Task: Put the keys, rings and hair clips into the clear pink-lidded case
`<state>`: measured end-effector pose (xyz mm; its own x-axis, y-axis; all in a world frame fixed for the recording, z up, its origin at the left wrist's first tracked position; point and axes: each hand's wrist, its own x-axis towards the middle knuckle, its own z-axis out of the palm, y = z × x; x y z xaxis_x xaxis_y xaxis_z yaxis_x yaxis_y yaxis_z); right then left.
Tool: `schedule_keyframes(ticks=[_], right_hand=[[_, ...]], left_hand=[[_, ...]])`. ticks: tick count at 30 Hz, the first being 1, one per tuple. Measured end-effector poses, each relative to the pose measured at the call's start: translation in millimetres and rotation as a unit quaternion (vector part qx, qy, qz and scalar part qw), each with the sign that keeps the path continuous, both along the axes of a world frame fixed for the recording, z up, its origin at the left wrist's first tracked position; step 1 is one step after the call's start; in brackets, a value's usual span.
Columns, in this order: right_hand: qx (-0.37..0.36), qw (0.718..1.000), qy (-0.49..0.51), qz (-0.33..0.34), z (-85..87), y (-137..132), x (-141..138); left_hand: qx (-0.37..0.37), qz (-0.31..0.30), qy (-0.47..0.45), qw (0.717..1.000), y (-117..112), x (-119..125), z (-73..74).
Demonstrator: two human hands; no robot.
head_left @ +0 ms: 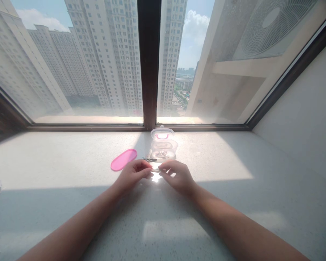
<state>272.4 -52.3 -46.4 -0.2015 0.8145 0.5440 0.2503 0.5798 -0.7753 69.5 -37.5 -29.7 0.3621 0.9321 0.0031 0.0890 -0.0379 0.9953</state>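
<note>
Head view: my left hand (pixel 134 172) and right hand (pixel 179 175) meet over the sunlit sill (pixel 57 217), each pinching, thumb against fingers, an end of a thin piece (pixel 155 170). It spans the small gap between my fingertips, just in front of the clear box (pixel 163 145). Glare and my own fingers hide most of it, so I cannot tell what it is or whether its two ends are joined, bent or pulled.

As far as I can judge, the opening-up is done: the box's lid (pixel 154 134) stands raised towards the window, and a pink oval piece (pixel 124 160) lies flat on the sill to the left, apart from the box. Some small shiny items (pixel 162 154) sit inside the box, too bright and small to make out. A dark tool (pixel 149 159), perhaps little scissors, lies just beyond my left fingertips, outside the box.

So I would call this midway: the handling of the thin piece looks unfinished, the tool is not put away, and the box is not closed.
</note>
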Motion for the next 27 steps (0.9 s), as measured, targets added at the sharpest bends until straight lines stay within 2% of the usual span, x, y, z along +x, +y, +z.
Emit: schedule_keyframes(ticks=[4,7,13,17,20,23,27], right_hand=[[0.002,1.0,0.012,-0.017,1.0,4,3],[0.008,0.999,0.02,-0.034,4.6,6,5],[-0.004,0.996,0.047,-0.079,5.4,15,14],[-0.05,0.991,0.079,-0.1,4.8,20,19],[-0.04,0.987,0.094,-0.124,14.5,21,21],[-0.032,0.987,0.087,-0.134,32.5,23,27],[-0.022,0.99,-0.02,-0.139,54.3,37,36]], left_hand=[[0.031,0.035,0.013,0.999,0,-1,3.1],[0.085,0.057,0.072,0.992,3,-6,3.0],[0.233,0.099,0.228,0.94,14,-22,1.0],[0.274,0.104,0.263,0.919,18,-28,1.1],[0.292,0.112,0.274,0.91,20,-30,1.1],[0.298,0.107,0.285,0.905,21,-32,2.0],[0.297,0.113,0.287,0.904,23,-35,2.4]])
